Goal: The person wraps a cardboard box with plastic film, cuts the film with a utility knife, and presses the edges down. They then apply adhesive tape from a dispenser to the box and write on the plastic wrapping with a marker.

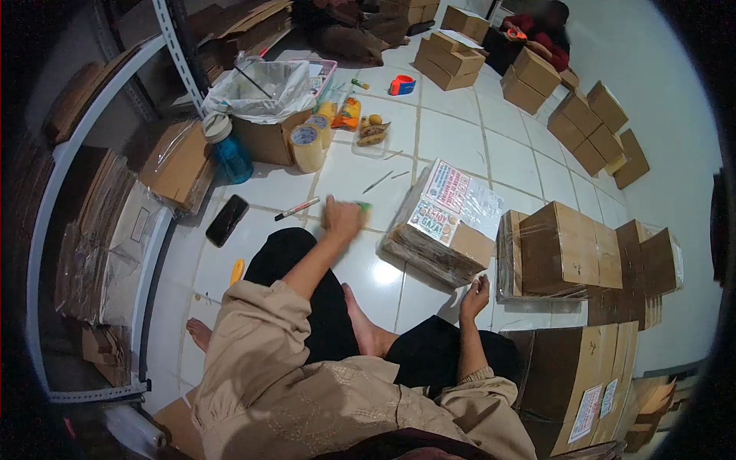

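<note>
My left hand (pixel 343 221) is over the tiled floor, its fingers closed on a small green thing (pixel 365 208) that is blurred by motion. Just to its left lies a marker pen (pixel 297 209). My right hand (pixel 474 299) is beside the near right corner of a plastic-wrapped carton (pixel 437 253), fingers loosely curled and a little apart, with nothing visible in them. On the carton's top are printed labels (pixel 434 220) in red and in colour. Beyond the left hand, a thin pen-like tool (pixel 378 182) lies on the tiles.
Brown cartons (pixel 571 249) stand at the right, with a large box (pixel 579 383) nearer. To the left are a phone (pixel 228 221), a blue bottle (pixel 228 149), tape rolls (pixel 307 148), a lined bin (pixel 261 96) and a metal shelf (pixel 157 253). Another person (pixel 537 42) sits at the back.
</note>
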Motion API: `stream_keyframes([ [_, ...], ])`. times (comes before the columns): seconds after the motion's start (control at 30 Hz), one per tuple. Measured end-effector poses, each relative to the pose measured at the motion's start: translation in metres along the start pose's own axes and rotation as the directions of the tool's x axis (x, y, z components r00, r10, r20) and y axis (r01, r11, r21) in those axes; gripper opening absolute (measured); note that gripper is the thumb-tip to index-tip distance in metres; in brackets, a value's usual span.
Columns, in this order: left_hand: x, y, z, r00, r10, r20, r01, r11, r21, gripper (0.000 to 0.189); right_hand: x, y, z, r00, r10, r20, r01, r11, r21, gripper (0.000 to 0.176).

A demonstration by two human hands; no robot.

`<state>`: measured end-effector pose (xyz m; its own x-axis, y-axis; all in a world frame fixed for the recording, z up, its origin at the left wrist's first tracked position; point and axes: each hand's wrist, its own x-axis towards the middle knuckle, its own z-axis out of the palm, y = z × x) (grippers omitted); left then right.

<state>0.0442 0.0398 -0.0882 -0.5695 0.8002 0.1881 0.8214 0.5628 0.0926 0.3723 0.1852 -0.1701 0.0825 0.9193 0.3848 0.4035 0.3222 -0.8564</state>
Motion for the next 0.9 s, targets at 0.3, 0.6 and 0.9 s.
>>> stream_keyframes([
  [0.3,0.022,-0.049,0.029,0.949,-0.292,-0.114,0.278,0.952,-0.129,0.028,-0.002,-0.005,0.003,0.88,0.168,0.443,-0.304,0.918,0.255,0.054],
  [0.6,0.018,-0.025,0.081,0.956,-0.293,-0.026,0.283,0.938,-0.199,0.057,0.012,0.017,0.005,0.761,0.295,0.577,-0.634,0.526,0.567,0.058],
  [0.9,0.012,0.098,0.082,0.959,0.124,0.256,0.278,-0.226,-0.934,0.072,0.03,0.034,0.007,0.671,0.349,0.655,-0.738,0.399,0.544,0.061],
])
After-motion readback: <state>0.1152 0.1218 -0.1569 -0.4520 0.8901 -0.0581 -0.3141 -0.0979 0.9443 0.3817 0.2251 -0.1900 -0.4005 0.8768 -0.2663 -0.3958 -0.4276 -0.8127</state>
